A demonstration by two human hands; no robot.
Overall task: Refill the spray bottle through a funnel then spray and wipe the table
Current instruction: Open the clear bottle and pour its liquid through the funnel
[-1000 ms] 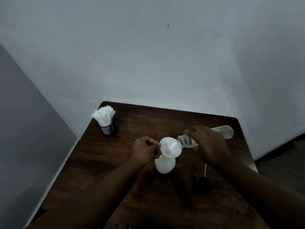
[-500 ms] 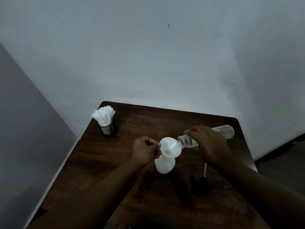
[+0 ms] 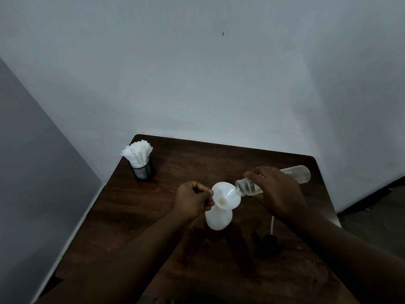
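A white spray bottle body (image 3: 219, 218) stands on the dark wooden table (image 3: 135, 216) with a white funnel (image 3: 225, 195) in its neck. My left hand (image 3: 192, 199) pinches the funnel's left rim. My right hand (image 3: 277, 191) holds a clear plastic bottle (image 3: 298, 173) tipped almost flat, its open mouth (image 3: 241, 187) over the funnel's right rim. The black spray head (image 3: 266, 243) with its white tube lies on the table below my right hand.
A black mesh cup of white paper napkins (image 3: 140, 161) stands at the table's far left corner. Walls close off the far and left sides. The table's right edge drops to a dark floor (image 3: 377, 213).
The clear bottle's far end has lifted very slightly. Both hands stay where they were.
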